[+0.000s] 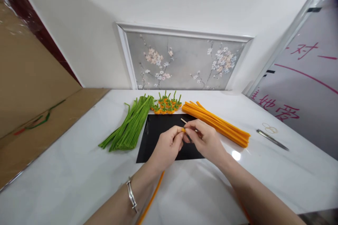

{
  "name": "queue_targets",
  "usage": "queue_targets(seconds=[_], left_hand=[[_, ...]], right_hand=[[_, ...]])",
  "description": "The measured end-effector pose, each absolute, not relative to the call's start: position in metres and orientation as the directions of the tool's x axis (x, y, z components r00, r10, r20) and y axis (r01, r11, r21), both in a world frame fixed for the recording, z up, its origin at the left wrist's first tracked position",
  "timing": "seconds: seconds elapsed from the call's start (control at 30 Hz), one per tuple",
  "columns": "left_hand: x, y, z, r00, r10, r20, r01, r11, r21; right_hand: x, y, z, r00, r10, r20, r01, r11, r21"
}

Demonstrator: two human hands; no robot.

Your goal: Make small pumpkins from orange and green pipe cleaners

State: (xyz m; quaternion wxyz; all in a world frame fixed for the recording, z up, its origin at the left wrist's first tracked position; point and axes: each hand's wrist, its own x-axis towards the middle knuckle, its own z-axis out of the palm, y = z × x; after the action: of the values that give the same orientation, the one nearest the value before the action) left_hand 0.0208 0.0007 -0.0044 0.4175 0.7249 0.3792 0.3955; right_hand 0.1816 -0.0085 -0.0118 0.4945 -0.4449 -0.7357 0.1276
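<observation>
Above a black mat (149,144), my two hands meet with their fingertips pinched together. My left hand (167,146) is closed on an orange pipe cleaner (152,198), whose long tail hangs down under my left wrist toward the bottom of the view. A small bit of orange shows between the fingertips. My right hand (207,140) is closed around a thin pale stick (183,121), with one end poking out past the fingers. Whether the orange strand is wound on the stick is hidden by the fingers.
Green pipe cleaners (129,126) lie bundled at left, orange ones (216,123) at right. Behind the mat stand several small orange pieces with green stems (166,104). Tweezers (273,139) and rubber bands (269,128) lie far right on the white table (79,182). Cardboard (52,126) borders the left.
</observation>
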Motion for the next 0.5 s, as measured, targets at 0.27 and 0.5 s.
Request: queue_targets(seconds=[0.27, 0.5], left_hand=[[0.0202, -0.0032, -0.0083, 0.420, 0.817, 0.395, 0.408, -0.559, 0.722], [0.0198, -0.0003, -0.0097, 0.416, 0.810, 0.414, 0.409, -0.573, 0.710]], right_hand=[[0.1762, -0.0121, -0.0100, -0.161, 0.765, 0.624, 0.676, 0.546, -0.495], [0.1774, -0.0125, -0.0062, -0.187, 0.783, 0.594, 0.622, 0.562, -0.545]])
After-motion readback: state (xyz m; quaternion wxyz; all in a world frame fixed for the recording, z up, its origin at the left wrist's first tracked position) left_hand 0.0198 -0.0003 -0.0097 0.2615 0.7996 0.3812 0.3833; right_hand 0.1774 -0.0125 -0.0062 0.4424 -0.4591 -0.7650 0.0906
